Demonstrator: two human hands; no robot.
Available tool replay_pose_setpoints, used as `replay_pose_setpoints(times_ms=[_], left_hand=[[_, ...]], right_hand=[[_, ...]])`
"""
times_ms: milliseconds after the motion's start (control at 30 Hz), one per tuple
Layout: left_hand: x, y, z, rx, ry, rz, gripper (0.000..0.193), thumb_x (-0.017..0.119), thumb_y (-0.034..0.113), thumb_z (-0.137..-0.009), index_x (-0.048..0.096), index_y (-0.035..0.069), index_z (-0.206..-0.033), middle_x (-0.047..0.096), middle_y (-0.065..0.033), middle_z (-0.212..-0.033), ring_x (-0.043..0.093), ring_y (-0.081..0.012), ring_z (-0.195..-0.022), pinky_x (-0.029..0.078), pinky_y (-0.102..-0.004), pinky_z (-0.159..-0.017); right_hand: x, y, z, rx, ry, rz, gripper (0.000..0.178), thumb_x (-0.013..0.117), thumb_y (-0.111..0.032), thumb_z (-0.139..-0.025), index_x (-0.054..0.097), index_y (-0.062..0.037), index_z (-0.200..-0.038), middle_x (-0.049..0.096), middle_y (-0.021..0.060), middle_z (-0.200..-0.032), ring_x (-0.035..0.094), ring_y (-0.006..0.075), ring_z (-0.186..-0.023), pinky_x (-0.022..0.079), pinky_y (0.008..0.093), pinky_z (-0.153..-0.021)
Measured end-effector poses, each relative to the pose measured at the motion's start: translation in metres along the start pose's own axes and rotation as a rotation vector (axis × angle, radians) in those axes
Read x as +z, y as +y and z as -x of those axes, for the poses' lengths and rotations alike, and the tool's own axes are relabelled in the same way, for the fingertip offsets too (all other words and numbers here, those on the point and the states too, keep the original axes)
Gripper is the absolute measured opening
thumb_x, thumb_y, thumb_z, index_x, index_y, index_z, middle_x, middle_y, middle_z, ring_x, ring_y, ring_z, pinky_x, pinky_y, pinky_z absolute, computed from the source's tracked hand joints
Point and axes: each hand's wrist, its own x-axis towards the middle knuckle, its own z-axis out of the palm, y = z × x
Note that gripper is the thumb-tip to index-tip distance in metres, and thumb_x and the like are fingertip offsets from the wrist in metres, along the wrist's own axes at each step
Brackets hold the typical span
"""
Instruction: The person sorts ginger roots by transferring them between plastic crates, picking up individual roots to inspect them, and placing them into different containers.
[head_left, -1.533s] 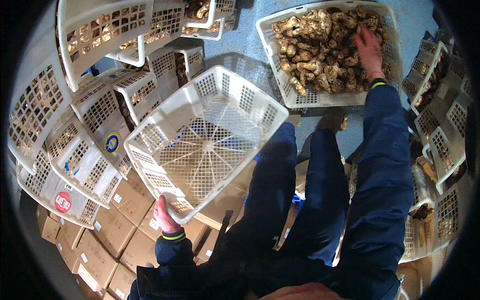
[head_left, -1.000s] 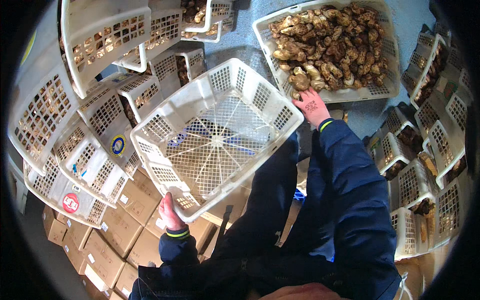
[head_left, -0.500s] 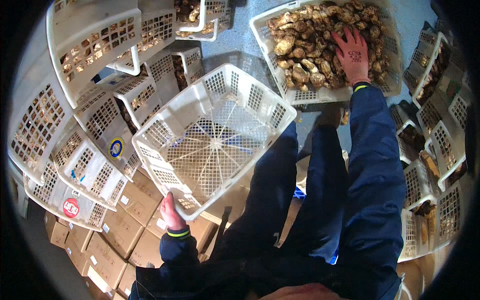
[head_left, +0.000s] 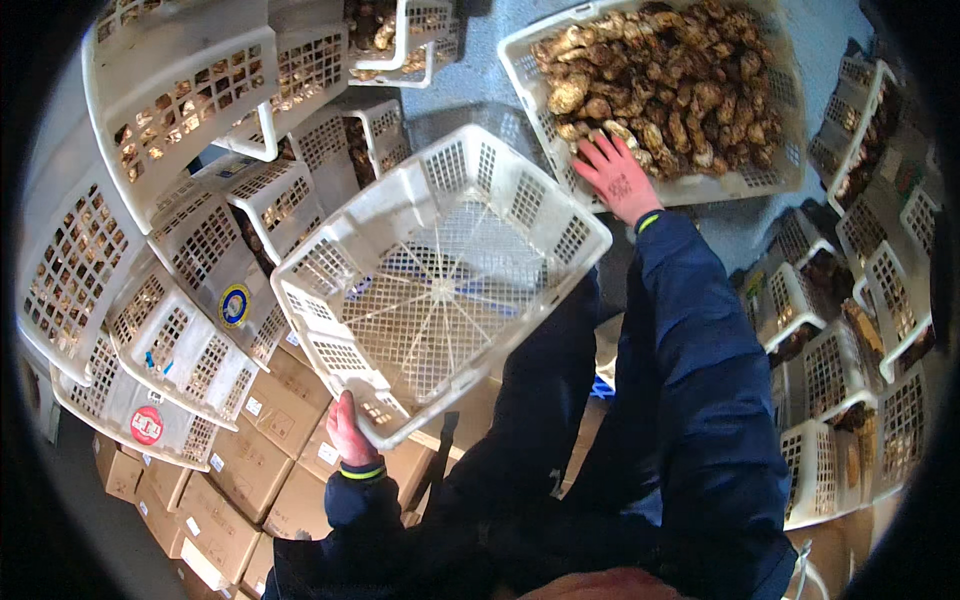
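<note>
The blue floor [head_left: 455,95] shows in a strip at 12 o'clock, and that is my open room, running between the crates. Tall piles of white crates [head_left: 190,110] stand from 9 to 11 o'clock. Brown boxes [head_left: 250,400] sit at 8 o'clock, and more crates [head_left: 825,370] line the side from 3 to 4 o'clock.

My left hand [head_left: 350,432] grips the empty crate [head_left: 442,290] by its 7 o'clock corner, with my thumb up on the outside. The crate tips a bit in the air, left of the middle. Its 2 o'clock corner looks near my right wrist, but I can't tell the real gap.

The full crate [head_left: 524,98] lies at 1 o'clock, loaded with knobbly brown mushrooms [head_left: 690,90]. My right hand [head_left: 618,180] reaches over its near edge, around 7 o'clock of that crate. Those fingers are loose and spread, resting at the edge of the mushrooms, not squeezing any.
</note>
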Motion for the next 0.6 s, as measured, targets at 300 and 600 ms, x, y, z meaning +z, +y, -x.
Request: replay_pose_setpoints(times_ms=[300, 600], left_hand=[[0.014, -0.007, -0.013, 0.062, 0.037, -0.05, 0.023, 0.055, 0.023, -0.089, 0.06, 0.001, -0.094, 0.061, -0.0038, -0.084, 0.058, -0.0131, -0.073, 0.046, -0.0273, -0.066], [-0.007, -0.02, -0.013, 0.026, -0.021, -0.048, 0.019, 0.058, 0.025, -0.088, 0.06, 0.006, -0.089, 0.058, -0.0007, -0.074, 0.055, -0.011, -0.066, 0.044, -0.025, -0.059]], right_hand=[[-0.034, 0.018, -0.096, 0.202, -0.037, 0.215, 0.042, 0.05, -0.023, -0.086, 0.046, -0.0206, -0.128, 0.033, 0.0037, -0.142, 0.027, 0.0243, -0.133, 0.023, 0.0434, -0.107], [-0.033, 0.023, -0.07, 0.161, 0.108, 0.202, 0.044, 0.062, -0.022, -0.077, 0.052, -0.0178, -0.12, 0.043, 0.0072, -0.132, 0.034, 0.0276, -0.127, 0.03, 0.041, -0.102]])
